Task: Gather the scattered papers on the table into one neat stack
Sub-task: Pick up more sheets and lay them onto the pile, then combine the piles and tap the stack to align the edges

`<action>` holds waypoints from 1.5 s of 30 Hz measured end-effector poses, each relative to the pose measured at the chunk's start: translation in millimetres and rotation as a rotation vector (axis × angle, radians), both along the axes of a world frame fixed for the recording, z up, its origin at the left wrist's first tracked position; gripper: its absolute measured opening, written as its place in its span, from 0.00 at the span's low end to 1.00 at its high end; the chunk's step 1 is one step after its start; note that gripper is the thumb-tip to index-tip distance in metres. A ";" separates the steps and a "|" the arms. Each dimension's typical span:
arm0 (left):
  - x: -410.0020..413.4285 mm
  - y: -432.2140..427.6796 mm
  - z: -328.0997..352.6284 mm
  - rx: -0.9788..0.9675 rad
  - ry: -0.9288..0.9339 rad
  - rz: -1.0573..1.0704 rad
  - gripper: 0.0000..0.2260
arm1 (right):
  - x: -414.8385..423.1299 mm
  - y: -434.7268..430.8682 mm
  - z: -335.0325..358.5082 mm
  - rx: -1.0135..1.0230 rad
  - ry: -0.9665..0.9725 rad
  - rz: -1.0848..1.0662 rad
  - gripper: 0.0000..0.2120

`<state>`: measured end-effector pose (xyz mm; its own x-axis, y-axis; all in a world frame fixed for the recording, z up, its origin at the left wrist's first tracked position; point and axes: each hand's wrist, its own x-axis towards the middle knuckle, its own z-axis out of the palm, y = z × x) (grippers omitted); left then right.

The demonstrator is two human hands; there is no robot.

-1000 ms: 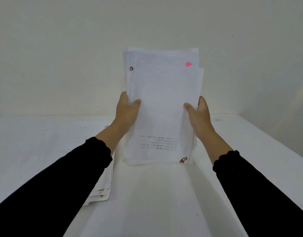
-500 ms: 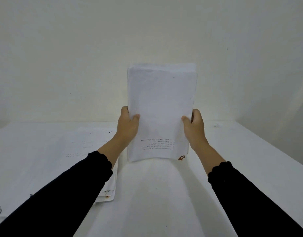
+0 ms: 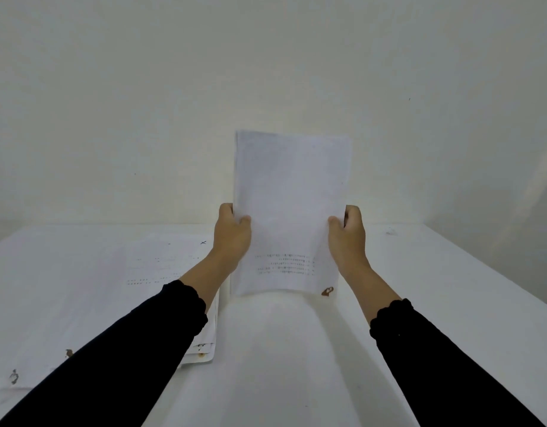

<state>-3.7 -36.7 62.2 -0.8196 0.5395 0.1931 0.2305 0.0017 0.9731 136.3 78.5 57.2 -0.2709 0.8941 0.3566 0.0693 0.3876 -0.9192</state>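
— Checking hands: status?
— Left hand (image 3: 232, 238) grips the paper stack (image 3: 292, 186) by its left edge; right hand (image 3: 347, 238) grips its right edge.
— Stack position?
— Upright between both hands, over the desk (image 3: 296, 359) middle. Loose sheets (image 3: 111, 272) lie flat toward the desk's left edge.

White paper stack (image 3: 292, 192) with faint grey print and a brown corner mark; black sleeves (image 3: 136, 343); white table (image 3: 296, 365).
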 end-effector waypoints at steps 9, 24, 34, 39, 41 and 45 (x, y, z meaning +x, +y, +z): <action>-4.6 -6.3 -13.4 -0.087 -0.035 -0.039 0.07 | -0.7 -4.9 -2.2 -0.110 -0.003 0.013 0.05; -15.2 -17.6 -22.2 -0.188 -0.031 -0.091 0.10 | -10.4 -9.8 -13.0 -0.031 -0.146 -0.017 0.07; -65.4 -58.2 23.9 -0.209 0.090 0.087 0.15 | -59.7 -46.3 25.9 0.006 -0.071 0.088 0.09; -109.2 -90.8 14.4 -0.419 0.081 0.124 0.09 | -96.3 -65.0 4.1 -0.171 -0.197 0.189 0.07; -121.1 -102.3 7.6 -0.535 0.078 0.125 0.06 | -110.7 -70.6 -9.8 -0.231 -0.312 0.229 0.06; -140.5 -118.8 -16.9 -0.761 0.074 0.114 0.15 | -131.6 -80.4 -36.6 -0.279 -0.468 0.312 0.09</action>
